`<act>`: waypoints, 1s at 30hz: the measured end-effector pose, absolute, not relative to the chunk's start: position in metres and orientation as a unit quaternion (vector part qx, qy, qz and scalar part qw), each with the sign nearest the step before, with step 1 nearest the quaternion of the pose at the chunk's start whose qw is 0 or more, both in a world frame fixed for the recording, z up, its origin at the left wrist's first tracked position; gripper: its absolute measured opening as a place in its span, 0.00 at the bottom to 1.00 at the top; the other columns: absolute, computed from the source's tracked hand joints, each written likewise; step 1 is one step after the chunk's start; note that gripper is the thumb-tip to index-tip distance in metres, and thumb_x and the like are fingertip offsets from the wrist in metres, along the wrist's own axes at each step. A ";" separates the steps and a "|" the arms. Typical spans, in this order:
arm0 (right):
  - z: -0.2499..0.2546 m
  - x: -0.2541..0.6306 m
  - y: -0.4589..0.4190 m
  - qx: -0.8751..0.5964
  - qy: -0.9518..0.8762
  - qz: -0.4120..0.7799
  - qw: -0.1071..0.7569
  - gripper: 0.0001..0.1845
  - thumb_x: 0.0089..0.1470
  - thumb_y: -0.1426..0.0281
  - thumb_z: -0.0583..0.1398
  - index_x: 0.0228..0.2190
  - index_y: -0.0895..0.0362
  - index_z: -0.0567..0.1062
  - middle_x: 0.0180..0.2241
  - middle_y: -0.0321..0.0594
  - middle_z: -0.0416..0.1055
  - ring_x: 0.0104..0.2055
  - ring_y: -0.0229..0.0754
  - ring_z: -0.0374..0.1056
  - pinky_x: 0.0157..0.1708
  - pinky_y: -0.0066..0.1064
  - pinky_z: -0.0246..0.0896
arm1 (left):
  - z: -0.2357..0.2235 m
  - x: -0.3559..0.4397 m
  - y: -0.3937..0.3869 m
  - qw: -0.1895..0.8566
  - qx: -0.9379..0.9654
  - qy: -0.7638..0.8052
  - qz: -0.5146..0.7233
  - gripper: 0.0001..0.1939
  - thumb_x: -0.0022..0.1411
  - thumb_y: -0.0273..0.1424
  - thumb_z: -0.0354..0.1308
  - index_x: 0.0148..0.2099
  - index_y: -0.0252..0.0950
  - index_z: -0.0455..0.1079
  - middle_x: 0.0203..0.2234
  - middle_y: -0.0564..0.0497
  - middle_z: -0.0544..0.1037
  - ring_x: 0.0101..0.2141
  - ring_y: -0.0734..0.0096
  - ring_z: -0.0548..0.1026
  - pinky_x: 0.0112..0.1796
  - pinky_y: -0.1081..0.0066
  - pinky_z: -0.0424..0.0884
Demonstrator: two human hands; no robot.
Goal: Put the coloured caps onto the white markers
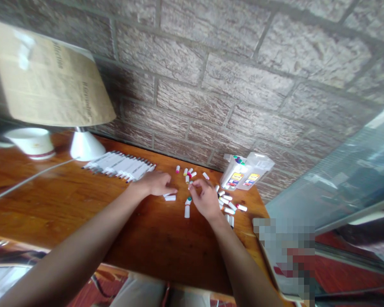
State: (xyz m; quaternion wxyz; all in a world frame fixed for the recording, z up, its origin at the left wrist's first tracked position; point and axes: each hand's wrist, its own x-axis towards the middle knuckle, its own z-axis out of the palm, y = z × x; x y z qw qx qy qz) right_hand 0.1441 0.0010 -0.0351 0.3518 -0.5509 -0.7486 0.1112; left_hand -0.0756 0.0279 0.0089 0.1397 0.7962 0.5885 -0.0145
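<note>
My left hand lies low over the table, thumb apart from its bent fingers. Just below the thumb are white marker caps. My right hand pinches with thumb and forefinger on what looks like a small white marker cap, mostly hidden by the fingertips. Between the hands lies a white cap with a green and orange end. More caps with coloured ends are scattered beyond the hands, and others lie right of my right hand. A row of white markers stretches left of my left hand.
At the back right stands an open clear plastic marker case with a few green and dark ends showing. A lamp, its cord and a white paper cup are at the left. A brick wall borders the wooden table.
</note>
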 end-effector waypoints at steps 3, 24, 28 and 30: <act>-0.037 0.147 0.003 -0.564 -0.743 0.131 0.335 0.11 0.64 0.62 0.59 0.34 0.54 0.77 0.36 0.40 0.78 0.38 0.42 0.73 0.44 0.32 0.64 | 0.006 -0.080 0.029 0.180 0.819 0.544 0.017 0.21 0.57 0.52 0.62 0.32 0.37 0.77 0.28 0.48 0.82 0.29 0.64 0.76 0.27 0.70 0.59; -0.020 0.140 -0.017 -0.459 -0.827 0.241 0.217 0.20 0.68 0.54 0.57 0.36 0.56 0.79 0.35 0.38 0.76 0.32 0.36 0.67 0.35 0.28 0.60 | -0.012 -0.076 0.040 0.173 0.825 0.498 0.202 0.11 0.61 0.40 0.63 0.33 0.38 0.77 0.27 0.52 0.82 0.29 0.69 0.74 0.30 0.72 0.59; -0.013 0.148 -0.020 -0.388 -0.845 0.311 0.199 0.19 0.50 0.55 0.73 0.38 0.54 0.82 0.37 0.36 0.76 0.33 0.35 0.67 0.33 0.25 0.60 | -0.013 -0.065 0.038 0.193 0.807 0.460 0.316 0.15 0.65 0.44 0.61 0.40 0.38 0.77 0.37 0.50 0.85 0.37 0.67 0.80 0.38 0.72 0.66; -0.015 0.147 -0.020 -0.356 -0.848 0.337 0.201 0.19 0.46 0.58 0.76 0.38 0.54 0.82 0.36 0.34 0.76 0.31 0.34 0.67 0.31 0.24 0.59 | -0.018 -0.059 0.038 0.215 0.794 0.445 0.355 0.15 0.66 0.44 0.60 0.40 0.37 0.78 0.38 0.50 0.85 0.38 0.67 0.80 0.40 0.72 0.68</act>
